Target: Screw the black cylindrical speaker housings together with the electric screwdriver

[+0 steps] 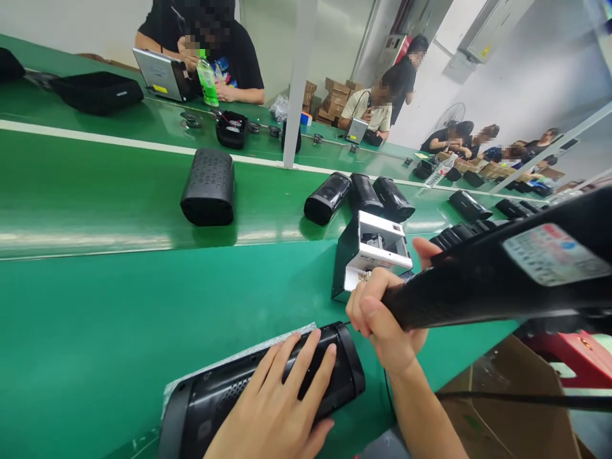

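Note:
A long black device (210, 408) with a perforated panel and glossy surface lies on a sheet of bubble wrap (234, 352) on the green table. My left hand (282, 395) rests across its top with the fingers spread. Just beyond its right end, my right hand (387, 319) is wrapped round a thick black tool (468, 287) with a printed label, which extends up to the right. A thin dark tip shows between this hand and the device's end. Behind my right hand stands a black and white box-shaped machine (377, 245) with an opening in its top.
A black case (209, 188) stands upright on the green belt (95, 204); several black devices (327, 197) lie farther right. A white post (299, 83) rises behind. People work across the line. A cardboard box (516, 395) and a red object (578, 357) are at lower right.

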Action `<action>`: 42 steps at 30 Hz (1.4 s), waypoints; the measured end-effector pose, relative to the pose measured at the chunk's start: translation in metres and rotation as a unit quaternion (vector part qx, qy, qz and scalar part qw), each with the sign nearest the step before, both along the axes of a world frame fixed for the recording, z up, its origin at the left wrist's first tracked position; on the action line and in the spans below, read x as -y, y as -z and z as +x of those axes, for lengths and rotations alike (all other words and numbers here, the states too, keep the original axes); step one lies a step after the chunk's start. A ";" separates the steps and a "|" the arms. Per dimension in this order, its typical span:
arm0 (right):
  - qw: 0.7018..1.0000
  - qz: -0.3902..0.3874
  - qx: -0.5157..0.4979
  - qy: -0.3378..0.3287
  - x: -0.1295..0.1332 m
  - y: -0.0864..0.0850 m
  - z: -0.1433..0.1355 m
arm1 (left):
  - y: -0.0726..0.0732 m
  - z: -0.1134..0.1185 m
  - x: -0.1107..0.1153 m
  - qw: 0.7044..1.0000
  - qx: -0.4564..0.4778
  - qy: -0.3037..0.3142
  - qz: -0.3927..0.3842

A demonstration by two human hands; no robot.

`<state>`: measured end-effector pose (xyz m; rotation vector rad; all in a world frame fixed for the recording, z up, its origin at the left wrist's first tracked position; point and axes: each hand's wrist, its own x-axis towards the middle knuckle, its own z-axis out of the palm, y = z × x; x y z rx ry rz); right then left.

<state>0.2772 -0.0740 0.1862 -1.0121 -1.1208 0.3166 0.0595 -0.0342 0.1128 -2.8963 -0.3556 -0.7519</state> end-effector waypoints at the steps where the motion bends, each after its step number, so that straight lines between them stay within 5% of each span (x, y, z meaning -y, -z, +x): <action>1: 1.000 -0.001 0.001 -0.003 0.000 0.000 0.000 | -0.001 -0.001 0.002 1.000 -0.007 -0.003 -0.007; 16: 0.982 -0.031 0.021 -0.188 -0.008 -0.009 0.014 | -0.005 -0.003 0.007 0.999 -0.015 -0.010 -0.027; 27: 0.980 -0.030 0.014 -0.196 -0.008 0.007 0.021 | -0.010 -0.001 0.012 0.999 -0.043 -0.024 -0.020; 31: 0.991 0.008 0.016 -0.136 -0.007 -0.006 0.011 | -0.006 -0.002 0.012 0.998 -0.050 -0.031 -0.018; 35: 0.989 0.133 -0.036 0.047 0.007 -0.062 0.014 | 0.004 -0.009 0.003 0.999 -0.036 -0.016 0.008; 38: 0.971 0.157 -0.028 0.179 0.015 -0.099 0.034 | 0.010 -0.012 -0.007 0.999 -0.013 -0.004 0.031; 42: 0.970 0.163 0.017 0.177 0.000 -0.094 0.066 | 0.010 -0.009 -0.017 0.996 0.066 0.043 0.030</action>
